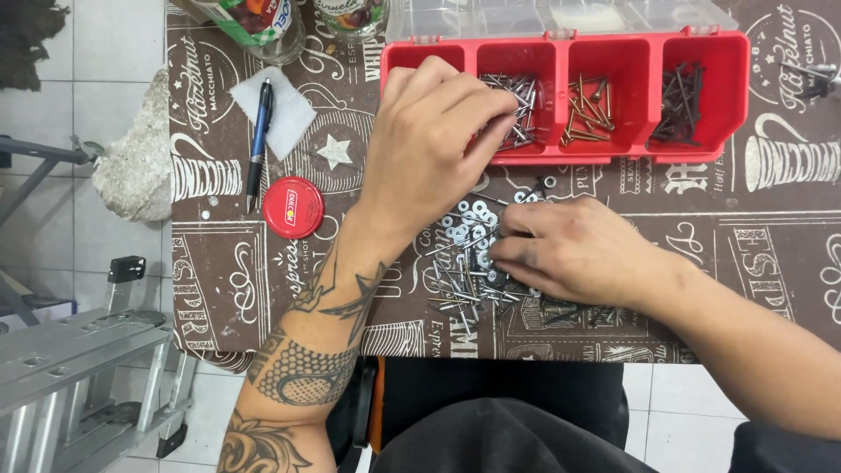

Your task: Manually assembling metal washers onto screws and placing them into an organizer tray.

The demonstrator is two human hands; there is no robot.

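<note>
Sorting the pile of screws and washers point(473, 263) near the table's front edge

Left hand point(434, 140) pinches screws over the red tray point(613, 156) along the back edge; right hand point(578, 250) rests loosely curled on the pile. One careless sweep could probably scatter washers onto the floor.

Patterned table point(745, 254) — washers point(473, 219), red organizer point(648, 149)

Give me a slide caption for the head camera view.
Left hand over a red compartment tray of nails, right hand on a loose pile of washers and screws.
</note>
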